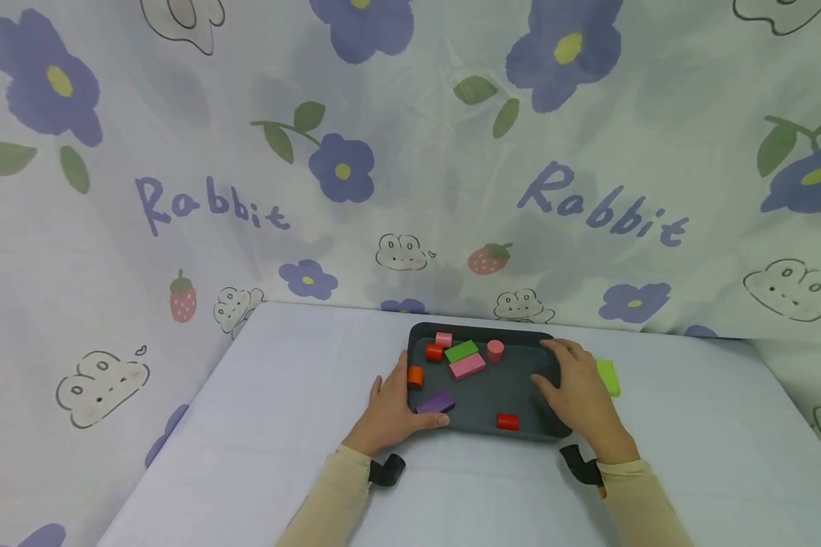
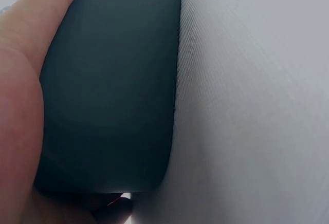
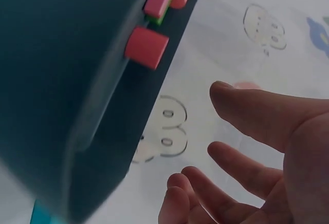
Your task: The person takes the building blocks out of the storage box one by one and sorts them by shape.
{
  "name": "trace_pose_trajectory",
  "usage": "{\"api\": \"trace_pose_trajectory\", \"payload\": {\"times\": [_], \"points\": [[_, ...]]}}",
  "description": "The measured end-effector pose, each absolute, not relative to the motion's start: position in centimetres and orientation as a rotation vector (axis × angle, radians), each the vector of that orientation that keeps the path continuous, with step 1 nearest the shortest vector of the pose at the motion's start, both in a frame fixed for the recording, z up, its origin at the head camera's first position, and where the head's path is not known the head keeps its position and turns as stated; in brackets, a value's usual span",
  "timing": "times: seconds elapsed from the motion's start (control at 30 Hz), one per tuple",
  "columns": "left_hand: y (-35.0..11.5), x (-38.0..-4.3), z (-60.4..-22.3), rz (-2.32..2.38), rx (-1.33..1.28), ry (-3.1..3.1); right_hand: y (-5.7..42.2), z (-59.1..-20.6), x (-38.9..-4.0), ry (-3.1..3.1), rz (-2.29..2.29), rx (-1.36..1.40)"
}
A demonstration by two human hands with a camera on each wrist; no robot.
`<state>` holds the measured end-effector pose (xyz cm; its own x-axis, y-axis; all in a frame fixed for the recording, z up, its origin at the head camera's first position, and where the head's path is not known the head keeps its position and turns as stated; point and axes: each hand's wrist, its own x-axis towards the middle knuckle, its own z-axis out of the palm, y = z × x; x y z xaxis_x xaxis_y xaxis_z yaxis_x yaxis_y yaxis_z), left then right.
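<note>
A dark grey tray lies before me with several toy blocks in it. My left hand grips its near left corner, the thumb over the front rim and the fingers along the left wall. In the left wrist view the hand lies against the tray's dark outer face. Over the tray's right end, my right hand is spread with nothing in it; the right wrist view shows a gap between it and the tray. Beside the left thumb is a purple block. A red cylinder lies near the front wall.
Towards the tray's back left are a pink block, a green block, a red cylinder and an orange cylinder. A pink cylinder stands at the back. A lime-green object lies right of the tray, partly hidden by my hand.
</note>
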<state>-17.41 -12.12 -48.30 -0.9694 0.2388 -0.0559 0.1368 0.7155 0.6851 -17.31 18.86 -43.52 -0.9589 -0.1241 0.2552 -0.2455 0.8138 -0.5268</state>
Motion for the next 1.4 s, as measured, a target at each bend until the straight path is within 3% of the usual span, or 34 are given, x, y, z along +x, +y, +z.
{"api": "trace_pose_trajectory", "payload": {"times": [0.67, 1.4], "points": [[-12.1, -17.3, -48.5, 1.101, 0.317, 2.785, 13.7, -44.6, -18.2, -2.804, 0.953, 0.189], [-12.0, -17.4, -48.5, 1.082, 0.299, 2.794, 11.1, -43.0, -20.4, -2.746, 1.088, 0.144]]}}
